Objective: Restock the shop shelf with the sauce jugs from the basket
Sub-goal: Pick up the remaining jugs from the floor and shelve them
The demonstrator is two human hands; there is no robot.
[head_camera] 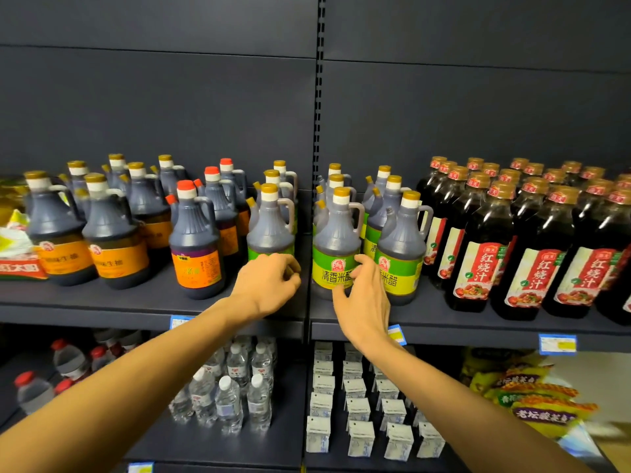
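Dark shop shelf (153,295), upper tier packed with sauce. Left block: orange-label jugs (116,233). Centre: green-label jugs (336,240) in rows either side of the upright. Right block: tall red-label bottles (478,254), dense rows. Lower tier: small water bottles (228,401), white cartons (358,404), yellow snack packs (532,397) far right. Basket not in view.

Step, my read: facing up the green-label jugs just placed at the front edge, not carrying a fresh one. My left hand (269,285) sits in front of the front green-label jug left of the upright (269,230), fingers loosely curled, covering its label; can't tell if it's gripping or only touching. My right hand (363,295) is at the label of the front jug right of the upright (336,240), fingers bent, thumb low; looks like light contact, holding nothing lifted.

Next, probably: nudge the two front jugs square, labels out, then go back to the basket for more. Front row sits near the shelf lip, so push gently.

Jugs all capped, dark liquid nearly full.
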